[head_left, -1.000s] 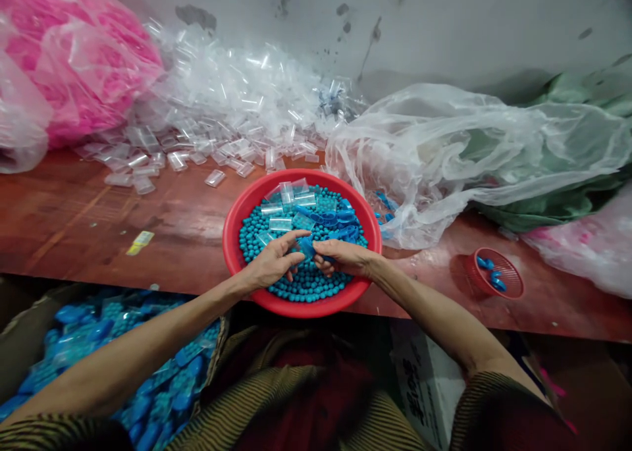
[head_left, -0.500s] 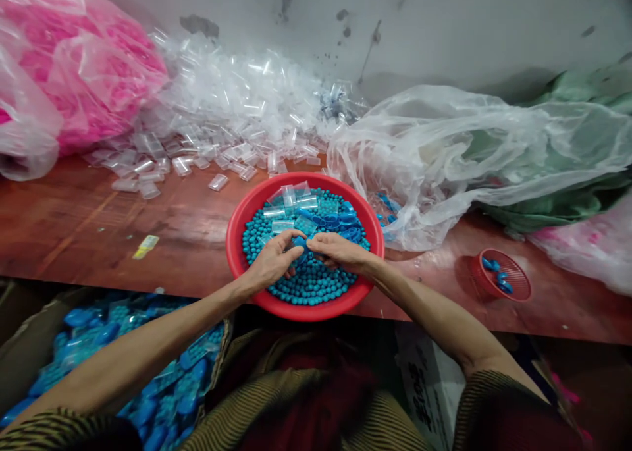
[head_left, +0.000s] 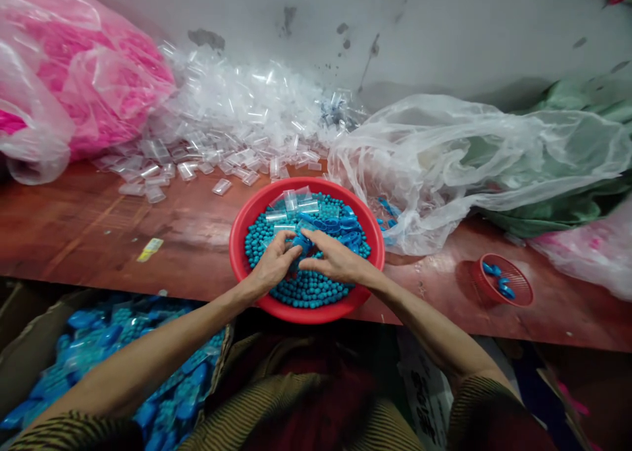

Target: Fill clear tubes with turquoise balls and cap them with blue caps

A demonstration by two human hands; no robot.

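Observation:
A red bowl [head_left: 240, 227] at the table's near edge holds teal beads [head_left: 306, 293], several clear plastic tubes [head_left: 291, 204] and blue caps [head_left: 340, 226]. Both my hands are inside it. My left hand [head_left: 271, 266] has its fingers curled round a small blue piece [head_left: 299, 243], together with my right hand. My right hand [head_left: 336, 261] lies over the beads with fingers pinched toward that same piece. What exactly sits between the fingertips is partly hidden.
A heap of clear tubes [head_left: 237, 115] lies behind the bowl. A pink-filled bag [head_left: 74, 89] sits far left, a crumpled clear bag [head_left: 444, 161] and green bag [head_left: 582, 108] right. A small red basket [head_left: 503, 283] holds blue caps. A box of filled blue packs [head_left: 99, 352] stands below left.
Both hands stayed together over the beads, shifting slightly farther into the bowl. My right fingers now reach more across the left fingertips.

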